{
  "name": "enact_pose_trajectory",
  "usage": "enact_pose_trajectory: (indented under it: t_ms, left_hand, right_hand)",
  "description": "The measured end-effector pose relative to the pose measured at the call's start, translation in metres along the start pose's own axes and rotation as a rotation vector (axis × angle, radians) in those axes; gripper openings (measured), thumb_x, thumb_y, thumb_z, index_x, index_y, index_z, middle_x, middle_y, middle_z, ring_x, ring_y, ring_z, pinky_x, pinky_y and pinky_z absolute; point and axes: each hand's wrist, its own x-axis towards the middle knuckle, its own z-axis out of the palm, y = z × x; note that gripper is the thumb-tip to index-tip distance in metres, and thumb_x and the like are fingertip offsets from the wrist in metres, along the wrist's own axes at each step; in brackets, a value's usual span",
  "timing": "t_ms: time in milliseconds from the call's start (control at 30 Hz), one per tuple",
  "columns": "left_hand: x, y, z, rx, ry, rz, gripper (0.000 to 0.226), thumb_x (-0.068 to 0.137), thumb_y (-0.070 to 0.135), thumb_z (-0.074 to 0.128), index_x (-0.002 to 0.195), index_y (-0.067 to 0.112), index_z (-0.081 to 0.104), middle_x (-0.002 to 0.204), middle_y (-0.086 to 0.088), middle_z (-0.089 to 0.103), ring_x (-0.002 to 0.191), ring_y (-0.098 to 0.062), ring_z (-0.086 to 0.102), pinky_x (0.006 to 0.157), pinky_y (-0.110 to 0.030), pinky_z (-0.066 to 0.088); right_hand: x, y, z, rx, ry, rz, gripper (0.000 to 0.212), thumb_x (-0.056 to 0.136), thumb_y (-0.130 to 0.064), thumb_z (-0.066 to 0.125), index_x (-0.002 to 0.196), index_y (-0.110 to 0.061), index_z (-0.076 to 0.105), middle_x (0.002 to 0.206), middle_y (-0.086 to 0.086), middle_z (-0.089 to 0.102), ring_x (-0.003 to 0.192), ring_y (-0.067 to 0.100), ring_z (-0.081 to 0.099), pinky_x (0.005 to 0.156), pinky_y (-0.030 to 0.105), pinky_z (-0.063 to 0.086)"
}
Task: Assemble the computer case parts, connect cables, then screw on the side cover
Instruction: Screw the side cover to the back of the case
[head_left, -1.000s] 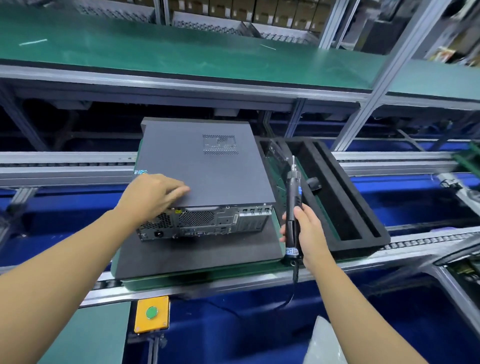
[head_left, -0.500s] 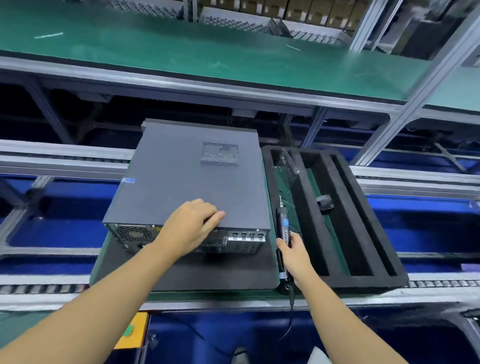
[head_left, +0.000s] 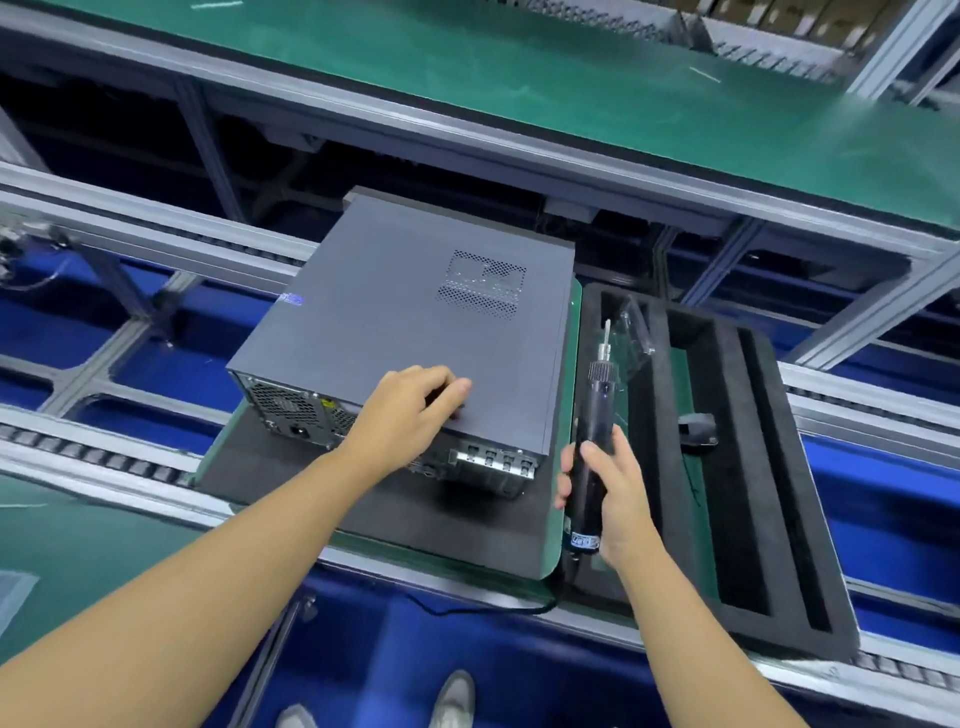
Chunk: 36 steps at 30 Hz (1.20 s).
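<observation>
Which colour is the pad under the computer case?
The pad is black, seen in the head view.

Both bare forearms reach up from the lower frame; the left hand (head_left: 410, 410) lies palm-down at centre, fingers curled, while the right hand (head_left: 610, 493) is fisted right of centre.

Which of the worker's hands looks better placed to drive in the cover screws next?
The right hand, probably. Its grip is already closed on the electric screwdriver, whose bit points away beside the computer case. The left hand lies on the side cover near the rear edge, well placed to steady it.
</observation>
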Motion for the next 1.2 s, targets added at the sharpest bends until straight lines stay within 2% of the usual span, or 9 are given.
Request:
enact_pose_trajectory:
  t_ms: [67, 200, 267, 367, 533, 633, 833, 1033, 1200]
  left_hand:
    - [-0.006, 0.006, -0.005, -0.166, -0.064, -0.065, 0.032, 0.099, 0.047, 0.046, 0.084, 0.028, 0.066, 0.082, 0.016, 0.071, 0.073, -0.002, 0.062, 0.070, -0.025, 0.045]
    - [-0.023, 0.007, -0.028, -0.471, -0.176, -0.006, 0.026, 0.101, 0.042, 0.047, 0.111, 0.035, 0.069, 0.102, 0.015, 0.073, 0.092, -0.006, 0.069, 0.087, -0.025, 0.052]
    - [-0.038, -0.002, -0.051, -0.643, -0.123, -0.039, 0.027, 0.098, 0.042, 0.047, 0.104, 0.036, 0.072, 0.090, 0.009, 0.074, 0.081, -0.010, 0.068, 0.080, -0.026, 0.053]
    - [-0.071, -0.040, -0.094, -0.725, 0.028, -0.165, 0.030, 0.097, 0.042, 0.051, 0.086, 0.029, 0.076, 0.070, -0.002, 0.069, 0.068, -0.016, 0.064, 0.074, -0.036, 0.053]
    - [-0.154, -0.134, -0.158, -0.872, 0.098, -0.446, 0.037, 0.099, 0.040, 0.051, 0.102, 0.012, 0.075, 0.093, -0.020, 0.067, 0.077, -0.021, 0.066, 0.079, -0.034, 0.058]
    - [-0.204, -0.187, -0.182, -0.833, 0.166, -0.643, 0.035, 0.102, 0.035, 0.049, 0.107, 0.010, 0.073, 0.107, -0.015, 0.072, 0.092, -0.026, 0.070, 0.089, -0.040, 0.053]
    - [-0.273, -0.255, -0.191, -0.722, 0.224, -0.949, 0.016, 0.100, 0.025, 0.053, 0.104, 0.030, 0.068, 0.115, -0.002, 0.072, 0.104, -0.019, 0.069, 0.089, -0.034, 0.050]
    - [-0.285, -0.291, -0.171, -0.677, 0.178, -1.028, 0.032, 0.101, 0.012, 0.044, 0.113, 0.036, 0.061, 0.085, 0.001, 0.062, 0.083, -0.013, 0.053, 0.070, -0.025, 0.039]
    - [-0.281, -0.306, -0.160, -0.674, 0.114, -1.065, 0.043, 0.100, 0.008, 0.041, 0.140, 0.021, 0.052, 0.127, -0.006, 0.063, 0.106, -0.016, 0.055, 0.085, -0.027, 0.043]
  right_hand:
    - [-0.002, -0.023, 0.019, 0.004, -0.179, 0.013, 0.046, 0.091, -0.018, 0.062, 0.133, -0.015, 0.044, 0.078, 0.012, 0.057, 0.053, 0.023, 0.053, 0.049, 0.032, 0.050]
    - [-0.006, -0.044, 0.090, -0.158, -0.498, 0.031, 0.032, 0.095, -0.021, 0.060, 0.124, -0.010, 0.049, 0.083, 0.011, 0.059, 0.054, 0.024, 0.054, 0.049, 0.033, 0.050]
    - [-0.009, -0.032, 0.136, -0.233, -0.548, 0.057, 0.032, 0.097, -0.022, 0.057, 0.126, -0.011, 0.050, 0.085, 0.009, 0.059, 0.058, 0.023, 0.055, 0.050, 0.033, 0.049]
    - [-0.012, 0.007, 0.210, -0.341, -0.561, 0.094, 0.036, 0.091, -0.022, 0.056, 0.124, -0.012, 0.047, 0.084, 0.005, 0.061, 0.059, 0.022, 0.056, 0.051, 0.033, 0.050]
    - [-0.023, 0.105, 0.312, -0.505, -0.621, 0.232, 0.031, 0.086, -0.026, 0.058, 0.116, -0.020, 0.050, 0.076, 0.005, 0.064, 0.062, 0.027, 0.057, 0.057, 0.040, 0.051]
    - [-0.033, 0.174, 0.355, -0.642, -0.652, 0.274, 0.022, 0.097, -0.023, 0.060, 0.117, -0.028, 0.051, 0.086, 0.002, 0.067, 0.077, 0.025, 0.065, 0.077, 0.049, 0.055]
    - [-0.047, 0.288, 0.404, -0.866, -0.602, 0.340, 0.028, 0.099, -0.013, 0.061, 0.123, -0.012, 0.047, 0.119, 0.010, 0.062, 0.106, 0.022, 0.061, 0.085, 0.028, 0.048]
    - [-0.052, 0.349, 0.415, -1.111, -0.413, 0.369, 0.032, 0.097, -0.020, 0.066, 0.123, -0.006, 0.054, 0.124, 0.017, 0.058, 0.114, 0.033, 0.060, 0.098, 0.039, 0.047]
    - [-0.050, 0.359, 0.419, -1.295, -0.388, 0.309, 0.034, 0.097, -0.030, 0.065, 0.123, -0.008, 0.059, 0.125, 0.015, 0.058, 0.121, 0.035, 0.055, 0.100, 0.041, 0.045]
